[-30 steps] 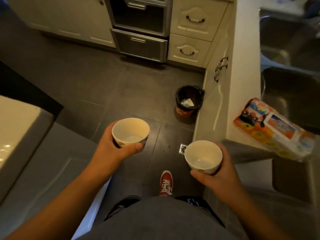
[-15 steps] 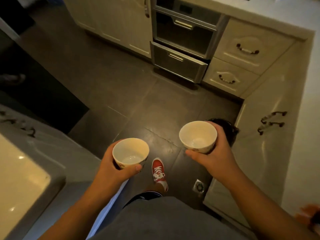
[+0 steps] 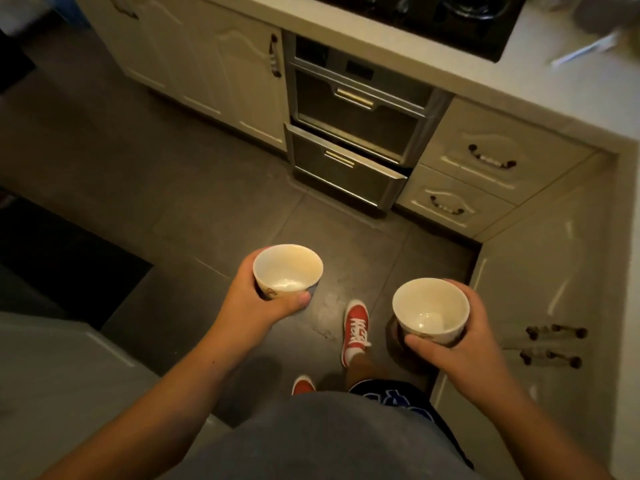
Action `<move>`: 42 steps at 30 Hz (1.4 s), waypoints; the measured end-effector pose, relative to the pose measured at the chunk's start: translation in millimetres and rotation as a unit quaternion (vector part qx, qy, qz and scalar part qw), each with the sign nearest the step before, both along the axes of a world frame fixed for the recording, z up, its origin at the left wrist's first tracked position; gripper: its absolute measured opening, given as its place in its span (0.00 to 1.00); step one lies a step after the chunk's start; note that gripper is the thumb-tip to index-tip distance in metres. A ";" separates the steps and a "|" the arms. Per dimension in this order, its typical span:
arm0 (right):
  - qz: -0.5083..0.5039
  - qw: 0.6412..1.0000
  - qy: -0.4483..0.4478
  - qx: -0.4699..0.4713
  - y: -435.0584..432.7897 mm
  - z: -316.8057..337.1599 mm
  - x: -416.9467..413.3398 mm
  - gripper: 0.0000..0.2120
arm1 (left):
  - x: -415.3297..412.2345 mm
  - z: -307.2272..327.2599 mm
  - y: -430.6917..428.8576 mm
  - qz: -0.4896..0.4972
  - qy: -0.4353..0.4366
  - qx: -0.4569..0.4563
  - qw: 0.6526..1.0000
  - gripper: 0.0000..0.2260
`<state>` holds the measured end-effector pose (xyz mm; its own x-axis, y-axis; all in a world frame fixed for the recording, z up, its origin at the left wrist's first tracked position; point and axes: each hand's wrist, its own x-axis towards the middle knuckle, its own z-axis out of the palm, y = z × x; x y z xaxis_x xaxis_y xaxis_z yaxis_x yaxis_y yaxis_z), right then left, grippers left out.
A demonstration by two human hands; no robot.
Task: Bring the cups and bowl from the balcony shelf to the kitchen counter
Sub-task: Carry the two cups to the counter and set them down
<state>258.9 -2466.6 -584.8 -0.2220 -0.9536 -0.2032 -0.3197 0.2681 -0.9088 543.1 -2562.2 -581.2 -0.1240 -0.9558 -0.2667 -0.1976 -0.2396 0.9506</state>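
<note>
I carry two white cups with printed sides, both upright and empty inside. My left hand (image 3: 254, 303) wraps around the left cup (image 3: 287, 270), thumb across its front. My right hand (image 3: 464, 344) grips the right cup (image 3: 431, 310) from the right and below. Both cups hang over the dark tiled floor in front of me. The white kitchen counter (image 3: 540, 95) runs along the top and right edge of the view. No bowl is visible.
A black hob (image 3: 450, 19) is set into the counter. Below it are a steel two-drawer appliance (image 3: 353, 140), its lower drawer slightly out, and cream cabinets (image 3: 485, 168). Cabinet doors (image 3: 540, 306) line the right. My red shoes (image 3: 356, 327) stand on the floor. A pale cabinet (image 3: 52, 368) is at left.
The view has swung up and to the left toward the hob counter. The bin has dropped behind my right hand. Both cups stay held, the left one now higher than the right.
</note>
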 end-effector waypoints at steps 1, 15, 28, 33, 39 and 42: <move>-0.002 1.000 0.003 0.001 -13.9 -1.9 -9.6 0.42 | -8.9 -0.2 -17.6 -0.003 0.005 0.000 1.000 0.32; 0.157 0.988 0.001 0.005 -303.0 2.9 -56.0 0.43 | -32.0 14.3 -193.3 0.138 -0.017 0.005 0.990 0.34; 0.315 0.948 -0.027 -0.037 -556.1 -1.5 128.5 0.41 | 106.8 -5.9 -306.6 0.304 -0.033 0.025 0.952 0.33; 0.299 0.954 -0.020 -0.027 -617.7 4.3 161.3 0.42 | 157.6 -0.8 -390.8 0.279 -0.041 0.023 0.959 0.35; 0.263 0.965 0.015 -0.015 -678.4 5.1 165.6 0.44 | 188.7 -2.5 -497.1 0.259 0.008 0.013 0.966 0.35; 0.255 0.967 0.018 0.000 -716.2 0.0 165.0 0.44 | 197.9 -6.2 -551.6 0.242 0.038 0.019 0.969 0.36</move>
<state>423.9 -3182.8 -584.8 0.2700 -0.9412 -0.2032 -0.4422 0.0663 -0.8945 741.0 -3113.7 -587.4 0.3160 -0.8964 -0.3107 0.0166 -0.3222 0.9465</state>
